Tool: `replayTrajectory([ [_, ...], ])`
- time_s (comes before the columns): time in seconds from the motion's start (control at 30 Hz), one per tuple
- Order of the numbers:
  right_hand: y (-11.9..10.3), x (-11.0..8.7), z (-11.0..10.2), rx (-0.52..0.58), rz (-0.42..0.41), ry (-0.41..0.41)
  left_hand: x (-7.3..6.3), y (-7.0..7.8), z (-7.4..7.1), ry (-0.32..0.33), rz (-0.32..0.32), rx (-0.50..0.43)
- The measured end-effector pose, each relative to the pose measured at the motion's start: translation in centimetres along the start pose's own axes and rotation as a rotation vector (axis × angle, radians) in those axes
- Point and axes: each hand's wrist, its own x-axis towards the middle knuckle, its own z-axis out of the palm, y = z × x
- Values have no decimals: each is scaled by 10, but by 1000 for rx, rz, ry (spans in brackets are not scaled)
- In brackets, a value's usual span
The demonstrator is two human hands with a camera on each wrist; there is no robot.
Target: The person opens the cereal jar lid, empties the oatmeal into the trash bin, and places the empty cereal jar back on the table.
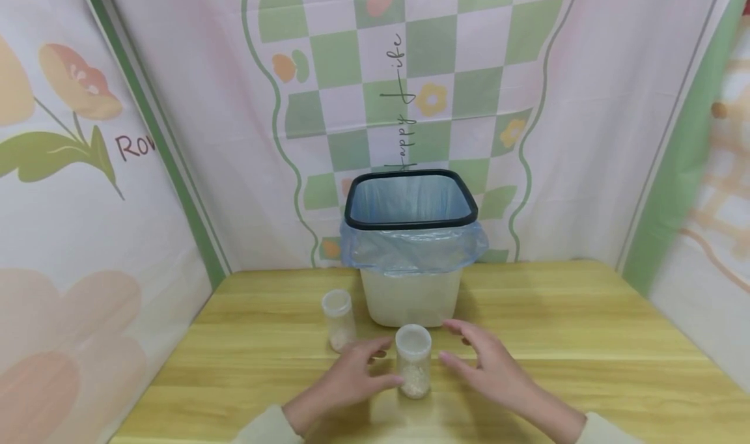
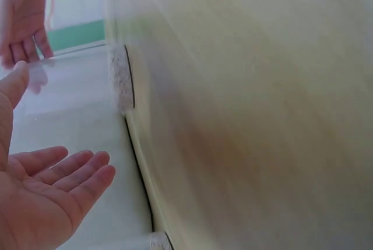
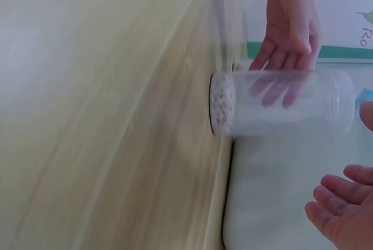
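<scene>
A clear jar [image 1: 413, 369] with a white lid and pale grains in its bottom stands upright near the table's front edge. My left hand [image 1: 375, 366] is just left of it and my right hand [image 1: 463, 349] just right, both with straight, spread fingers; whether the left fingertips touch the jar I cannot tell. In the left wrist view my left hand [image 2: 58, 162] shows an empty palm beside the jar [image 2: 76, 87]. From the right wrist I see the jar [image 3: 280, 104] between my right hand [image 3: 352, 174] and the left hand [image 3: 288, 34].
A second, similar jar [image 1: 338, 320] stands behind and to the left. A white bin [image 1: 410, 294] with a blue bag liner and black rim stands behind both jars. Patterned cloth walls close in the wooden table [image 1: 586, 340] on three sides.
</scene>
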Motion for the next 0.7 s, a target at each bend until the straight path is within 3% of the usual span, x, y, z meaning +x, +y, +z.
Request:
replayTrajectory([
  [0.13, -5, 2, 6, 57, 51, 16, 4, 0, 6, -7, -10, -60],
  [0.33, -13, 3, 13, 133, 122, -7, 12, -2, 17, -14, 41, -109],
  [0.7, -16, 2, 26, 161, 73, 24, 17, 4, 26, 8, 25, -173],
])
